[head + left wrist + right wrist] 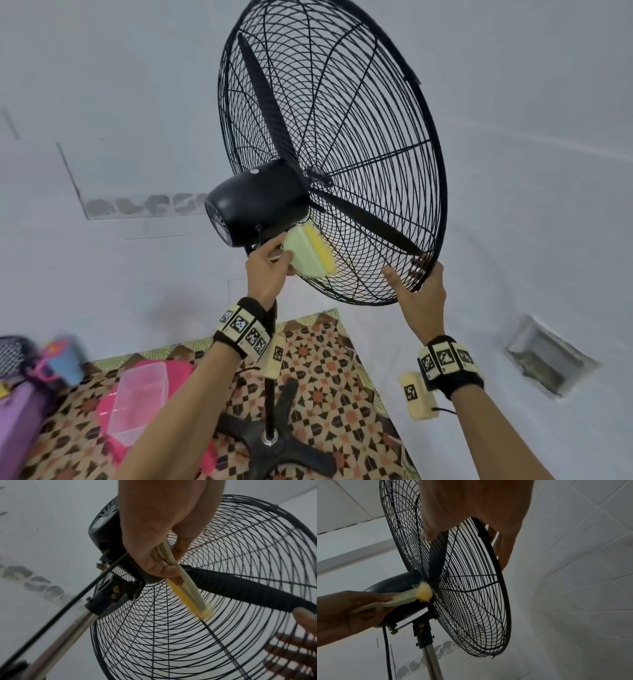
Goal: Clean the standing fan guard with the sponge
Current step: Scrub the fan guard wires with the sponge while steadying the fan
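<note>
1. The sponge (pixel 310 251), a pale green backing with a yellow pad along one edge, is grasped in the left hand (pixel 267 270); the thumb and curled fingers are closed on its backing.
2. The yellow pad is pressed against the rear wires of the black fan guard (pixel 376 113), just beyond the left fingertips and directly below the motor housing (pixel 257 202).
3. In the left wrist view the sponge (pixel 185 595) is seen edge-on, its far end touching the guard wires (pixel 154 635) beside a fan blade (pixel 248 589).
4. The right hand (pixel 419 294) is clasped on the lower rim of the guard: the thumb is laid on the rear wires, and the fingers are wrapped over the rim and seen through the mesh on the front side.
5. In the right wrist view the right hand (pixel 479 513) is seen gripping the rim, with the sponge (pixel 412 595) held against the guard (pixel 471 601) close to the hub.
6. Below both wrists, the fan pole (pixel 270 404) and its black base (pixel 274 442) are seen standing on a patterned mat (pixel 342 394).
7. To the left of the left forearm, a clear plastic box (pixel 137 401) is seen lying on a pink item.
</note>
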